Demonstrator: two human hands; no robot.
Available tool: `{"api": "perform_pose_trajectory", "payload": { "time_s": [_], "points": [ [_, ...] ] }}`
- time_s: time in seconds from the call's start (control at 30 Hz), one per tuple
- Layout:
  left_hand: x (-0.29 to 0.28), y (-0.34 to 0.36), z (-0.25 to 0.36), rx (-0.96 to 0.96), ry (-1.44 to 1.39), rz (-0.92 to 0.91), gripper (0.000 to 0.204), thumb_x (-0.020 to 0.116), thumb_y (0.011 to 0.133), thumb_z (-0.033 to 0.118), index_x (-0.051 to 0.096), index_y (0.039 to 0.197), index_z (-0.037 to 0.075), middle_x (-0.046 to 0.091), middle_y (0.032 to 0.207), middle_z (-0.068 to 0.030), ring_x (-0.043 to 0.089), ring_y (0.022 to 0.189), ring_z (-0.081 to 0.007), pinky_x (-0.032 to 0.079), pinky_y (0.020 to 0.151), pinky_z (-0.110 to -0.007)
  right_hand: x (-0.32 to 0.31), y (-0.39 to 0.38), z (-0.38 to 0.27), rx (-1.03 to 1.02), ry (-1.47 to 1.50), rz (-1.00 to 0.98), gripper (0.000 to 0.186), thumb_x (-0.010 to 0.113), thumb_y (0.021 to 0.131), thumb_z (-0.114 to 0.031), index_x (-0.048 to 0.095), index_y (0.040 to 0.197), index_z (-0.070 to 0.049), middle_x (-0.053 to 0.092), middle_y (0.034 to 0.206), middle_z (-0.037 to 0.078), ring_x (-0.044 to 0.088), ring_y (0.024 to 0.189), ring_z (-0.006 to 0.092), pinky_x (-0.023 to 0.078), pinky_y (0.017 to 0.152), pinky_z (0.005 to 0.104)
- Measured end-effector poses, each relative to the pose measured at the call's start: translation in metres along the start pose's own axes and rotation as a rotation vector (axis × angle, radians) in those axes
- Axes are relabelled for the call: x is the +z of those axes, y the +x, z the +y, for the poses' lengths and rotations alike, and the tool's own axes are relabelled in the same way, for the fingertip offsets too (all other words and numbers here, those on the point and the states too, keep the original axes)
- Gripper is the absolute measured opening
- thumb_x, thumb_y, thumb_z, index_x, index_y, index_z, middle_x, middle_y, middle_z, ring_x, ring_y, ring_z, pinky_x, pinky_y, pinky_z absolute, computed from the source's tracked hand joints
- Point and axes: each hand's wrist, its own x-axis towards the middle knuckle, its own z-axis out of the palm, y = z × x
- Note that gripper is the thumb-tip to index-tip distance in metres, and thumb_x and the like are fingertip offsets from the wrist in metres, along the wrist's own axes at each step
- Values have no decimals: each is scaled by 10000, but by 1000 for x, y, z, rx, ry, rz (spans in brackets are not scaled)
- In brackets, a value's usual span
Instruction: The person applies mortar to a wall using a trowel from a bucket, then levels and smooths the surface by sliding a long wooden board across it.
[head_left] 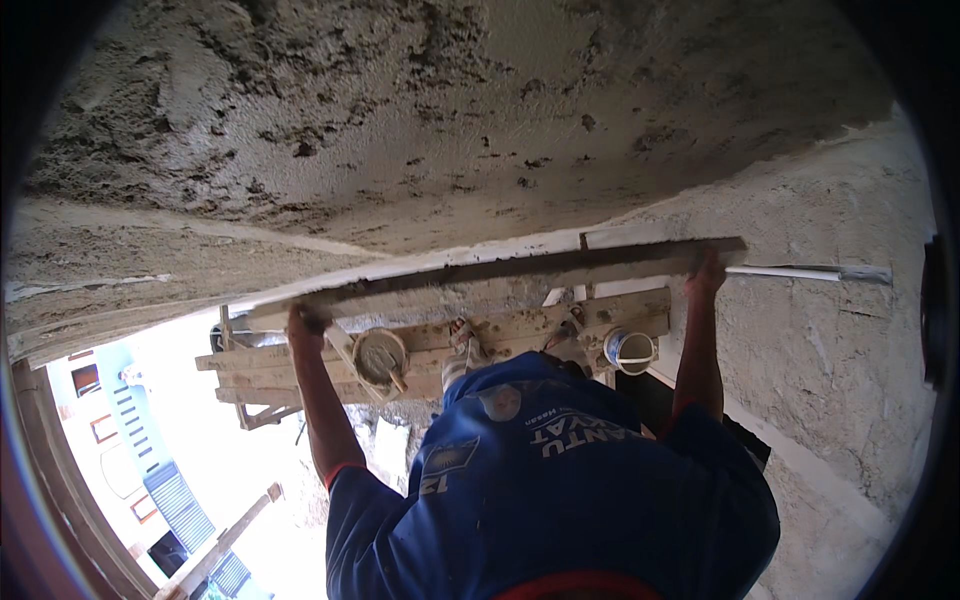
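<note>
A long straightedge board (480, 296), its far edge dark with wet plaster, stretches across the view in front of me. My left hand (308, 324) is closed round its left part, slightly blurred. Toward the other end, my right hand (706, 274) grips the board too. Its far edge lies close to the wet plastered wall (420, 150); I cannot tell whether they touch. The wall is smooth in places and rough and pitted in others.
Below are scaffold planks (425, 340), with my feet on them. A mortar bucket (381, 352) with a tool's handle (397, 379) stands left of my feet, a white pail (634, 349) right. A rough side wall (840, 330) rises at right; bright open ground lies lower left.
</note>
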Motion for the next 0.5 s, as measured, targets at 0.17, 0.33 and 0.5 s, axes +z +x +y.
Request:
{"api": "perform_pose_trajectory", "payload": {
  "time_s": [0.17, 0.33, 0.5],
  "points": [
    [52, -59, 81, 186, -121, -129, 211, 538, 878, 351, 575, 908, 146, 576, 673, -40, 584, 592, -205, 492, 532, -343, 34, 4, -136, 80, 236, 270, 422, 603, 843, -267, 536, 1184, -29, 587, 1111, 104, 594, 954, 196, 502, 750, 310],
    [90, -124, 145, 349, -206, -42, 315, 549, 875, 340, 547, 1052, 80, 586, 989, -83, 555, 893, -224, 465, 718, -361, 46, -19, -257, -215, 173, 281, 680, 568, 864, -241, 227, 1416, -38, 383, 1356, 162, 476, 1156, 308, 432, 932, 423],
    [131, -188, 193, 507, -377, -9, 307, 538, 885, 317, 571, 1053, 62, 625, 973, -83, 584, 796, -173, 472, 619, -279, 28, -5, -322, -371, 244, 108, 618, 566, 869, -399, 355, 1367, -99, 405, 1344, 153, 439, 1195, 298, 380, 979, 403]
  ]
}}
